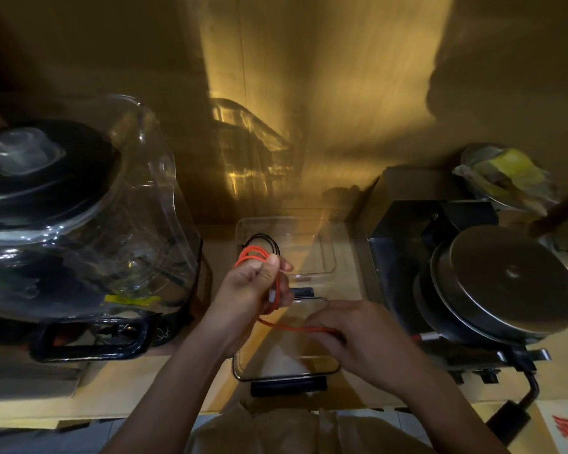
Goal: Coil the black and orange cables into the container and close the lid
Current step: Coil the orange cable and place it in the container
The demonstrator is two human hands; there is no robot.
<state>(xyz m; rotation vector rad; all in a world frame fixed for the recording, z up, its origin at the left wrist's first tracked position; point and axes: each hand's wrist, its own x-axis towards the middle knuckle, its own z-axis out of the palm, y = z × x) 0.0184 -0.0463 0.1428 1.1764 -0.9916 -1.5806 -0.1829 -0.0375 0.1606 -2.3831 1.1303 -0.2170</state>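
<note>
On the desk point(348, 257), the container point(309, 244) sits behind the lid point(276, 365). A blender jar point(79, 208) stands to their left, stacked pans point(505, 283) to their right. Cable loops point(253, 253) hang over the container's left edge.

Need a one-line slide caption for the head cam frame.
Left hand holds orange cable loops while right hand feeds the tail, above the clear container and lid.

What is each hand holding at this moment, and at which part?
Both hold the orange cable. The left hand has its grip on the coiled loops; the right hand pinches the loose stretch near its free end. The black cable lies behind the loops.
</note>
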